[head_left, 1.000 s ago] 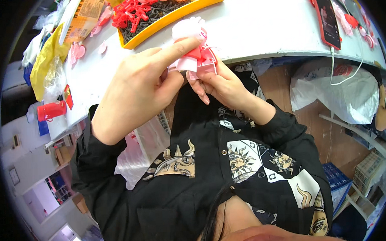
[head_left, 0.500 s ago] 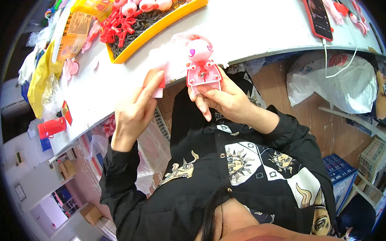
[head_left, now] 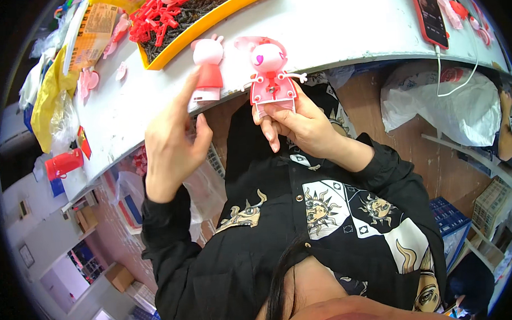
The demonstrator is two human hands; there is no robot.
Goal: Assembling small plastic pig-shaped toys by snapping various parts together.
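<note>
White worktable above brown floor, perhaps shelving at right.

- A yellow tray of red plastic parts sits at the far edge of my white table.
- A red-cased phone lies toward the table's right end, its white cable hanging over the near edge.
- Yellow bags crowd the left end.
- A red cup stands at the left corner.
</note>
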